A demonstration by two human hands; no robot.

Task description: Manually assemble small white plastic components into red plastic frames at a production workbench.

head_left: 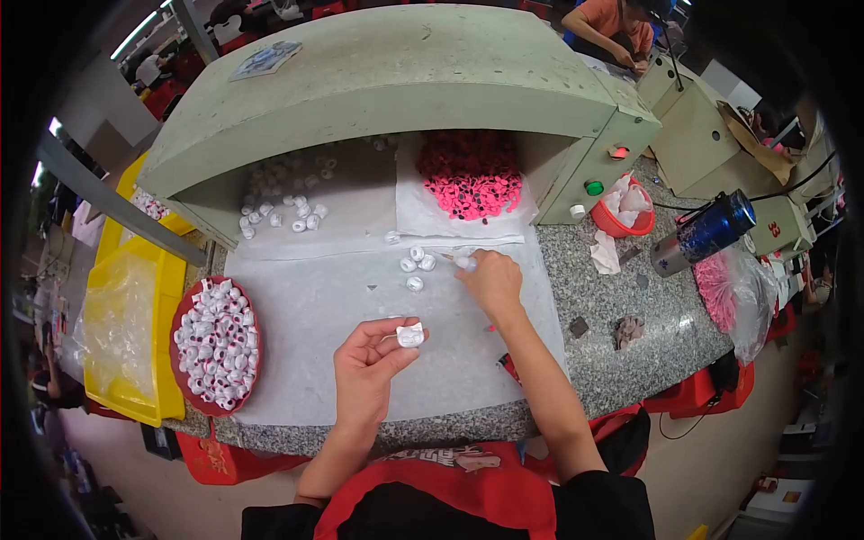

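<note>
Left hand [367,364], fingers pinched together on a small white cap [410,335], held above the white sheet [342,306] on the bench [630,297]. Right hand [490,277] farther out, fingertips closed on another small white piece [465,262] at the sheet's far part. Just left of that right hand, loose white caps [415,265] in a little cluster (four or so, touching or nearly so). Well left of the left hand, a red round dish [180,317] heaped with white caps with dark centres; beyond it a yellow bin [166,270] lined with clear plastic. Beyond the right hand, under the green machine hood [387,81], a pile of pink rings [470,175] and scattered white caps [279,211]. To its right, a red bowl [621,225] with white scraps. Open sheet between the two hands and toward the near bench edge [432,423].
</note>
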